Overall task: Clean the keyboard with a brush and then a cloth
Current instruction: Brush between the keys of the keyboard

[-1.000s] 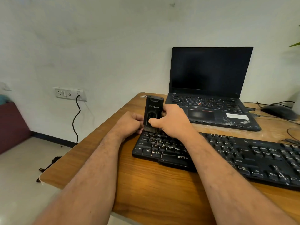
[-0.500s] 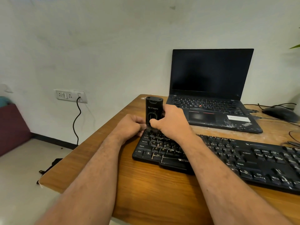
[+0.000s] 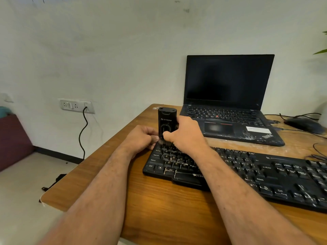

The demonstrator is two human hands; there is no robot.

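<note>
Brushing is the step in hand, no question: the right hand (image 3: pixel 185 137) has its fingers and thumb wrapped round the black brush (image 3: pixel 167 122), holding it upright with the bristles down on the far left corner of the keyboard (image 3: pixel 247 170). The left hand (image 3: pixel 141 138) sits just beside it at that same corner, fingers curled; it looks to be steadying the keyboard's edge, though what exactly it pinches I cannot tell from here. The keyboard lies across the desk (image 3: pixel 159 206), with the open laptop (image 3: pixel 228 98) behind it and a mouse (image 3: pixel 304 124) off to the right. No cloth anywhere in sight. By my reckoning the job is early, with most keys to the right yet to be brushed. Next calls for short strokes along the rows, bristles kept between the keys, working rightward.
</note>
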